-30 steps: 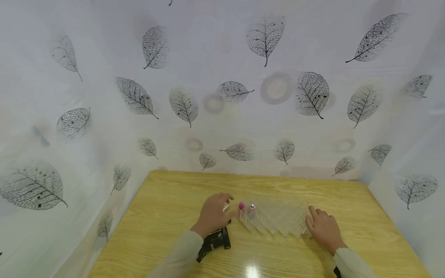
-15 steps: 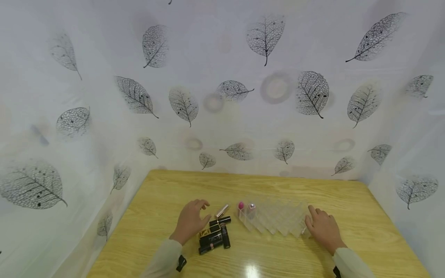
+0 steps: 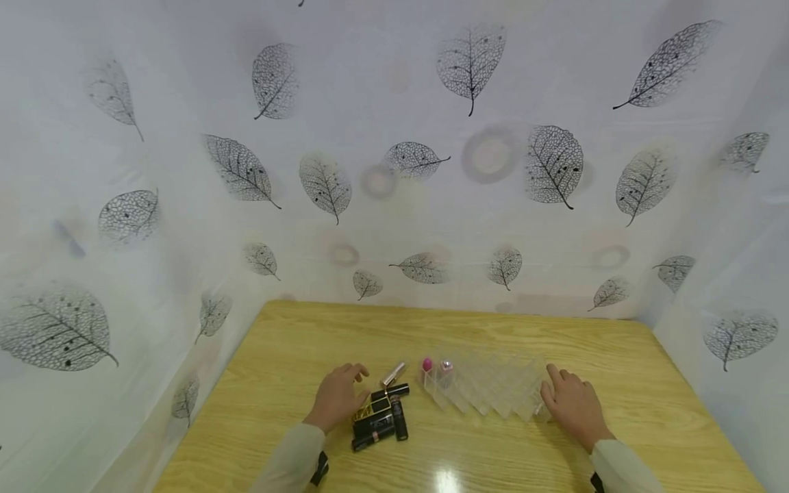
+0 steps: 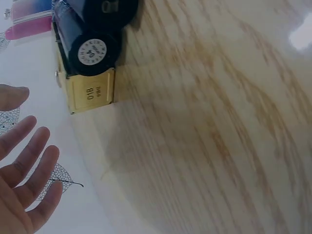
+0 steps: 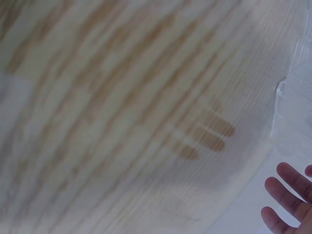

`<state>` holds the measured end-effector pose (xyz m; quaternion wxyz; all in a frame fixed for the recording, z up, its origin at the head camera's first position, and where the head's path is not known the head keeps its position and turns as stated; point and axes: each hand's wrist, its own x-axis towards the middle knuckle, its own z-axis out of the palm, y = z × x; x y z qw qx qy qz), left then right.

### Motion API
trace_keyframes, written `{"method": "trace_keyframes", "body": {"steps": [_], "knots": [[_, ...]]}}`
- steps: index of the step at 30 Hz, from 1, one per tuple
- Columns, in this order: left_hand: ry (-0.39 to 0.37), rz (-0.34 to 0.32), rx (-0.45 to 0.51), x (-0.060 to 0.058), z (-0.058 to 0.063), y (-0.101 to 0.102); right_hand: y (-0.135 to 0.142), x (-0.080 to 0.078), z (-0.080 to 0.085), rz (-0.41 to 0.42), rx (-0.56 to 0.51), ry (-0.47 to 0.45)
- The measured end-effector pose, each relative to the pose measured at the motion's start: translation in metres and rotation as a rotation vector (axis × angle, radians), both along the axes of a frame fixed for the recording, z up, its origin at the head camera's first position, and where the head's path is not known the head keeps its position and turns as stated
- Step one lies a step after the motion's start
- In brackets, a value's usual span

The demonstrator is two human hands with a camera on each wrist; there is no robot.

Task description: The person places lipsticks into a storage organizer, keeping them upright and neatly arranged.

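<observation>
Fingers apart, the left hand has pulled back (from beside the clear rack!); right of those fingers, the silvery tube slants lengthwise away, rightward.

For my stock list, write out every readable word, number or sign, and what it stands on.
"01B": gold end of a case; smaller characters below it, too blurred to read.
Round white label on a dark tube: lettering too small to read surely.
Neighbouring dark cylinder: pale mark, unreadable.
Head view, black pieces: no lettering legible.
</observation>
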<state>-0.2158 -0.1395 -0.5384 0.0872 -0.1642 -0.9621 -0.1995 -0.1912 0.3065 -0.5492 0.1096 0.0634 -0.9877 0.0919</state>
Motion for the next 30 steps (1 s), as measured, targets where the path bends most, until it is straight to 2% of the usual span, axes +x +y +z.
{"method": "trace_keyframes", "body": {"steps": [6, 10, 21, 30], "knots": [[-0.100, -0.013, 0.026, -0.006, -0.011, 0.003, 0.000, -0.001, -0.002, 0.001, 0.005, 0.002], [-0.104, -0.037, -0.008, -0.006, -0.019, 0.005, 0.000, -0.001, -0.001, -0.004, 0.004, -0.009], [-0.091, -0.117, -0.059, 0.004, -0.012, 0.008, -0.001, 0.000, 0.002, -0.006, 0.014, -0.024], [-0.116, -0.122, -0.075, 0.007, -0.013, 0.007, 0.000, -0.001, 0.000, -0.007, 0.019, -0.011]]}}
